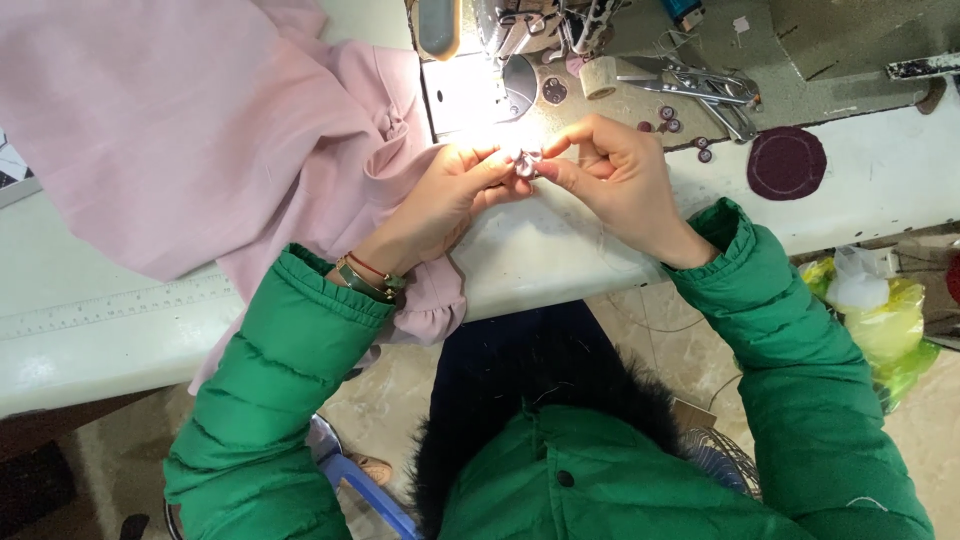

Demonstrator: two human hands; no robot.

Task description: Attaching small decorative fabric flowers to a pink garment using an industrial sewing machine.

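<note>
Between both hands, left hand [455, 190] and right hand [610, 170] grip pinches one small pink button [527, 163].

Small pinched piece [527, 165] glare-blurred

Sewing workshop: sewing machine [520, 40], scissors [700, 90]

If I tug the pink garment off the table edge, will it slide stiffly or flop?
The pink garment probably flops: it lies in soft folds and its ruffled cuff droops over the white table. It looks thin, so likely light. It may drag, since the left hand rests on it.
</note>
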